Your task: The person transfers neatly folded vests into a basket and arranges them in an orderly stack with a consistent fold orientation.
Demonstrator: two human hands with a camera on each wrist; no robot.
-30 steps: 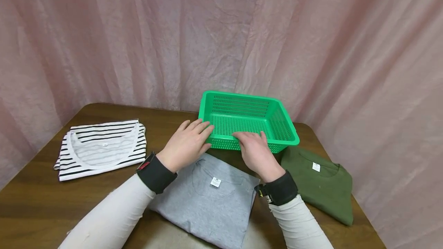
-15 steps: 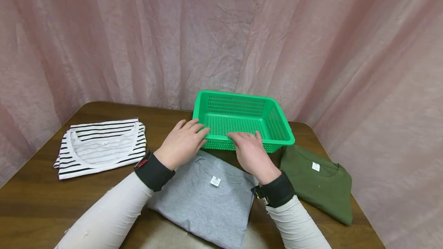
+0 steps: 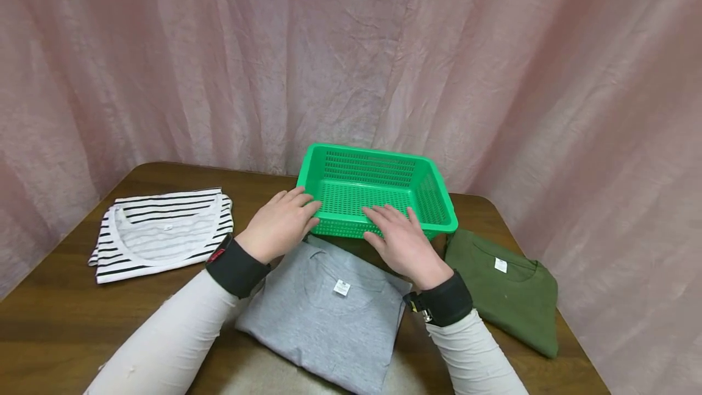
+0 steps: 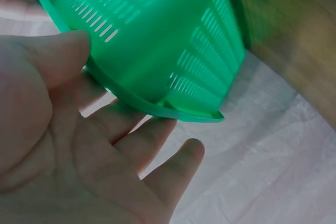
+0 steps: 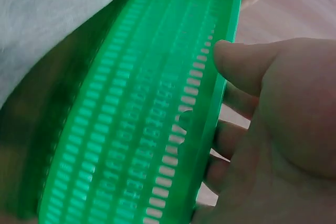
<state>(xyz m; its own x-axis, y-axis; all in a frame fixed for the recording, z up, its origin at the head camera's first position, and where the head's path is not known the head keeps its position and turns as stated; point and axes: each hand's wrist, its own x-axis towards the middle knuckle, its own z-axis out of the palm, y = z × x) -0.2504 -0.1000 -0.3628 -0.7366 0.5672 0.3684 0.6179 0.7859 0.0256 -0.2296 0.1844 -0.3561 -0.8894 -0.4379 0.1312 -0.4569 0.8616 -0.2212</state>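
Note:
In the head view a green plastic basket [image 3: 375,224] with slotted walls stands on the table beyond a folded grey T-shirt [image 3: 334,328]. My left hand [image 3: 281,223] holds the basket's near left corner; its thumb lies against the outer wall and its fingers pass over the rim. Farther right along the near rim, my right hand [image 3: 404,242] has its thumb outside and its fairly straight fingers inside. The right wrist view shows the right thumb [image 5: 244,64] at the rim of the slotted wall, the fingers partly hidden behind it. Nothing lies in the visible part of the basket.
A folded black-and-white striped shirt [image 3: 164,230] lies at the left of the wooden table [image 3: 71,322]. To the right, a folded dark green T-shirt [image 3: 504,297] reaches close to the basket's near right corner. Behind the table hangs a pink curtain [image 3: 340,47].
The basket has moved to the left, and my left hand has moved with it. My right hand shifts little; its fingers have straightened along the rim. The shirts have stayed in place.

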